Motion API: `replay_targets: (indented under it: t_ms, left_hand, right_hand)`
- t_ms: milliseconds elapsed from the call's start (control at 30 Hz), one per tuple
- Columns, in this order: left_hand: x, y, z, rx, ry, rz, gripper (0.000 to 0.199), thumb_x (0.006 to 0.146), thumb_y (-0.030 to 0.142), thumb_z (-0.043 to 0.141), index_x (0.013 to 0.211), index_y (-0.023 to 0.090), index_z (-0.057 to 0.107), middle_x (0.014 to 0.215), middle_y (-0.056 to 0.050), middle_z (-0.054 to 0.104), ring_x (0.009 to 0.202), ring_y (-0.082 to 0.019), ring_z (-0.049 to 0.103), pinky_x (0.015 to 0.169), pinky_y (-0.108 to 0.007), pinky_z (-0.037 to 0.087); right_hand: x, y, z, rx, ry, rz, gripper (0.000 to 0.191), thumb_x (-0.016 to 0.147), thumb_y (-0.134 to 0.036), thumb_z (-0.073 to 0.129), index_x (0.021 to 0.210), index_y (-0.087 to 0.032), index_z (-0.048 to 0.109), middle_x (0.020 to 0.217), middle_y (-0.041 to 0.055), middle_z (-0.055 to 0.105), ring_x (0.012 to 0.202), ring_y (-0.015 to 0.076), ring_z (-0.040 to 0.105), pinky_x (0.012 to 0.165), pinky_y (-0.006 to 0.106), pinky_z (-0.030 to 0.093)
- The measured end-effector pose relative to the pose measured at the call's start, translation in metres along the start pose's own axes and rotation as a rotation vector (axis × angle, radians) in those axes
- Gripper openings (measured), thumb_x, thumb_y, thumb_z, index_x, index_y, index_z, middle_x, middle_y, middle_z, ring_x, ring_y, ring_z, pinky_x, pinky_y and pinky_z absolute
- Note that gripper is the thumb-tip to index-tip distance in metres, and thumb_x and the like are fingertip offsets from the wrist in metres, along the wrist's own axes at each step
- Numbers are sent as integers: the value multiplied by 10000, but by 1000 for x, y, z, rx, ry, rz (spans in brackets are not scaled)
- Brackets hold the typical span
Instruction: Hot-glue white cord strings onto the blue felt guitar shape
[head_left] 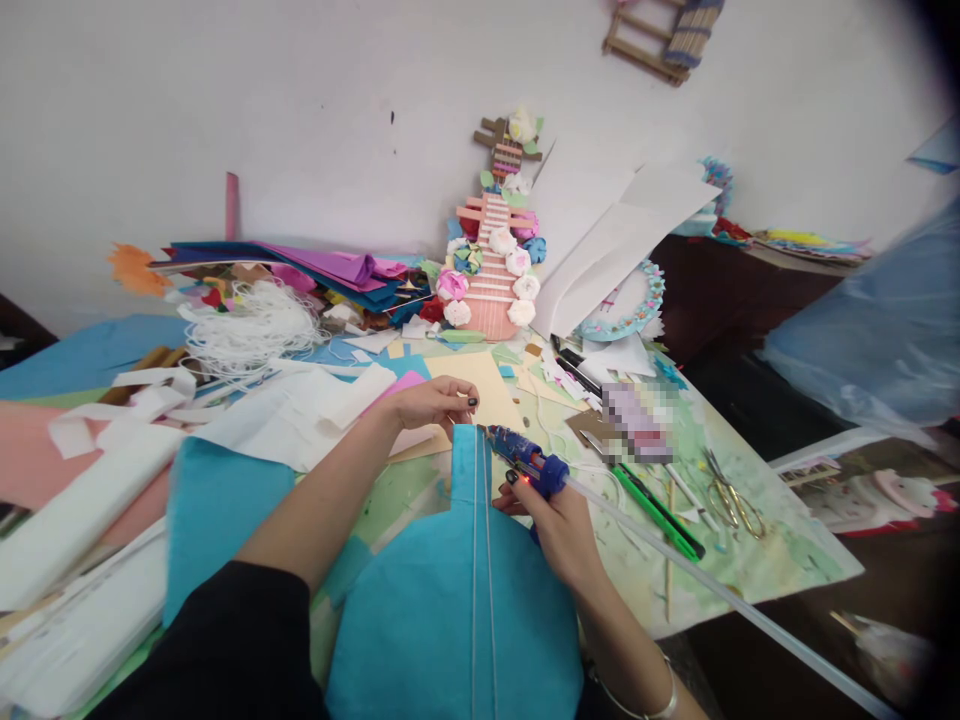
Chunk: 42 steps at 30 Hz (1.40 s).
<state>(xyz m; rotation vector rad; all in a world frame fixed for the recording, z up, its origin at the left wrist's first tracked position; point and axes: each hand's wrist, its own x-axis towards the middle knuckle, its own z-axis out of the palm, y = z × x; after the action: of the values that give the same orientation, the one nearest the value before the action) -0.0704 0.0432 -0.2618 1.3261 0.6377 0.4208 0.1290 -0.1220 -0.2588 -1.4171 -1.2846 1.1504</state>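
Observation:
A blue lute-shaped piece [442, 610] lies at the front centre, its narrow neck pointing away from me, with white strings running along its length. My left hand [439, 402] is just beyond the top of the neck, thumb and fingers pinched on the end of a white string. My right hand [555, 525] is closed around a dark blue glue gun [529, 463], whose red light is lit. The gun's nozzle meets the upper right edge of the neck. A long translucent glue stick [720, 590] sticks out of the gun's back toward the lower right.
Scissors [735, 495], a green cutter [660, 510] and pens lie on the right of the table [814, 560]. White paper rolls [82, 510] and a string bundle [251, 325] fill the left. A flower-covered pink lute [491, 285] leans against the wall.

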Motion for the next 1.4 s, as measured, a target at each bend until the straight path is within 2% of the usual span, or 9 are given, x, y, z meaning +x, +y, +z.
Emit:
replay_targets:
  t_ms: [400,733,1033,1400]
  left_hand:
    - [0,-1,-2,4,-14,5,323,761,400,713,816,133,541,672,-54,677,544,-108,637,463,-156,493]
    - [-1,1,0,-3,-8,7,302,760,380,715,808,135,545,661,-48,670,536,-111,632,446,-157,477]
    - [-1,1,-1,6,-8,12,308,757,386,712,813,131,549,658,-50,665,540,-110,629,461,-168,492]
    - [-1,0,-3,-7,-29,13,280,767,360,702,831,139,543,672,-55,681,546,-118,644,479,-179,511]
  right_hand:
    - [-1,6,-3,-54,-11,-13,363,837,-459,573,712,-151,718,771,108,737,740,245,704,755,368,548]
    - [-3,6,-2,-103,-13,-22,361,843,-445,556,707,-153,719,807,124,741,763,266,705,780,407,544]
    - [-4,2,-3,-109,-10,-10,351,836,-452,562,785,-142,718,780,114,741,770,265,707,782,390,544]
    - [-6,-5,0,-124,23,-24,349,801,-465,575,746,-148,710,729,111,733,750,268,703,743,377,538]
